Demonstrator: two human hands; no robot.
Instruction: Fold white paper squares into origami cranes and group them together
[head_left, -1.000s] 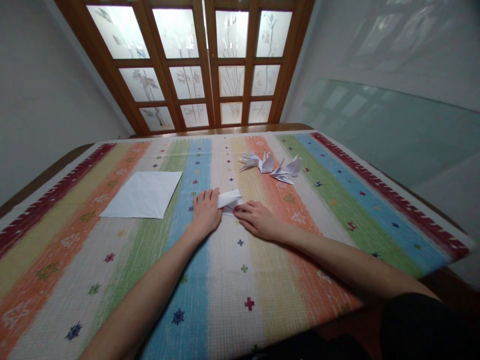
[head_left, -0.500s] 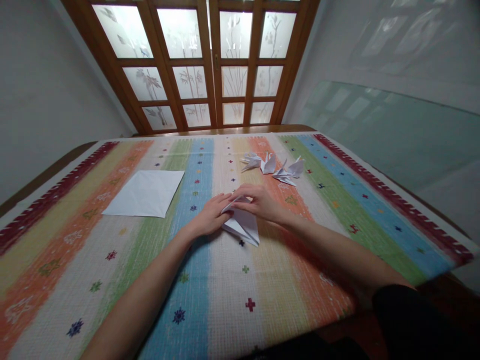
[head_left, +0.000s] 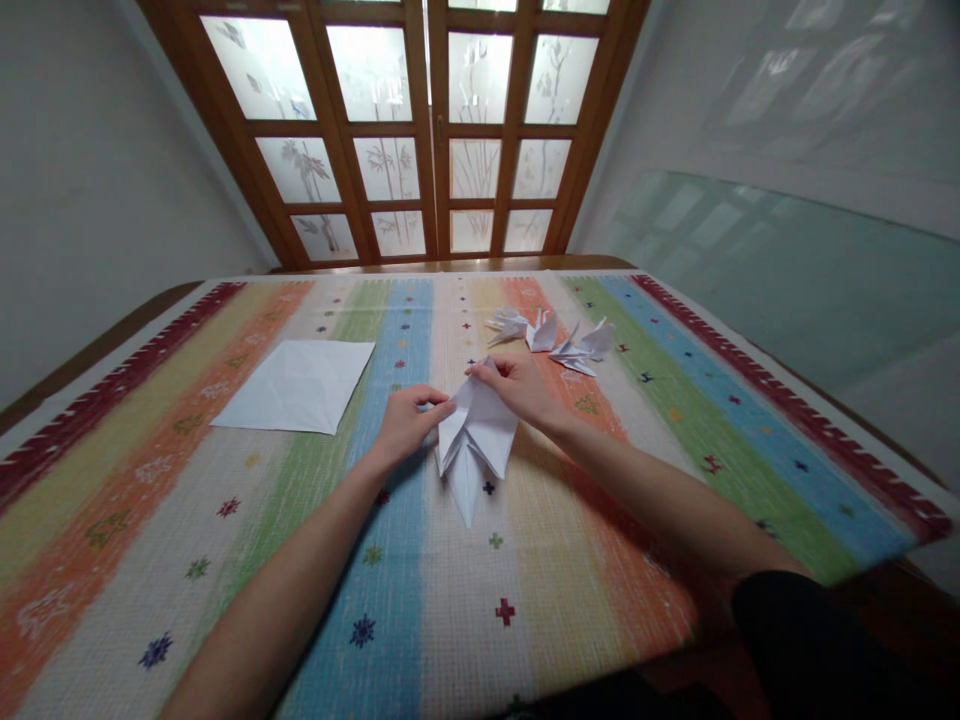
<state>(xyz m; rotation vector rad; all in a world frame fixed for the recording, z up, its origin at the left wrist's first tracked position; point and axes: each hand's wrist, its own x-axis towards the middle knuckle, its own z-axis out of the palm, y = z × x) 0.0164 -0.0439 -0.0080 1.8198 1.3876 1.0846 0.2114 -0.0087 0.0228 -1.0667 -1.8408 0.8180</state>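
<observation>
Between my hands is a partly folded piece of white origami paper, its layers spread and one narrow point directed toward me. My left hand pinches its left edge between thumb and fingers. At the upper corner, my right hand grips the paper with thumb and forefinger. Several finished paper cranes lie close together beyond my right hand. A flat white sheet of paper with faint creases rests to the left of my left hand.
A striped tablecloth with small printed figures covers the table. Wooden doors with frosted panes stand behind the table's far edge. A pale glass panel leans along the right wall.
The folded paper has been turned and opened out, so its flaps and a point facing me now show. My left hand shifted slightly left to its edge; my right hand moved up to its corner.
</observation>
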